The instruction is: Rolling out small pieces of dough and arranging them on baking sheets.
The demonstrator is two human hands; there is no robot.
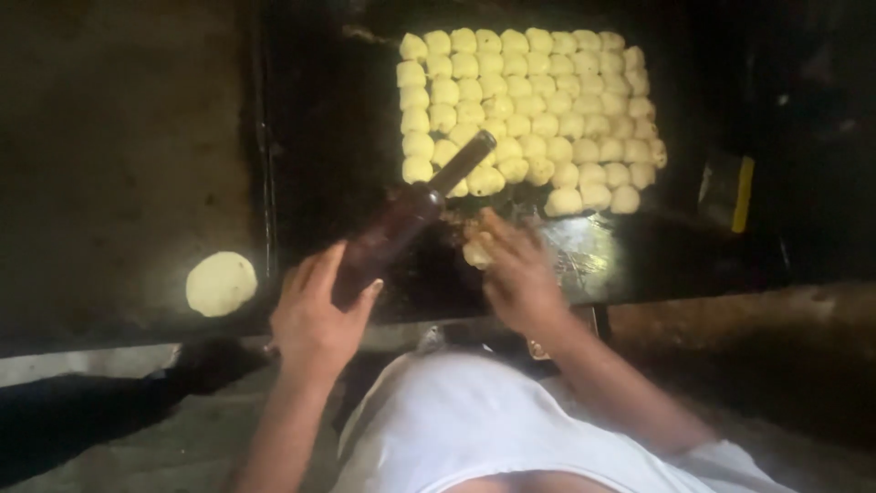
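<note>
My left hand [315, 315] grips a dark brown bottle [401, 219] tilted so its neck points up and right, toward the dough balls. My right hand [516, 274] rests on the dark tray with its fingers on a single dough ball [477, 251]. Several pale dough balls [525, 114] lie in tight rows on the black tray [328, 137] beyond both hands. The bottle's mouth sits over the near left edge of the rows.
A flattened round of dough [222, 283] lies on the dark surface to the left. A shiny patch of tray [584, 251] shows right of my right hand. A dark object with a yellow strip [730, 192] sits at the right. My white shirt fills the bottom.
</note>
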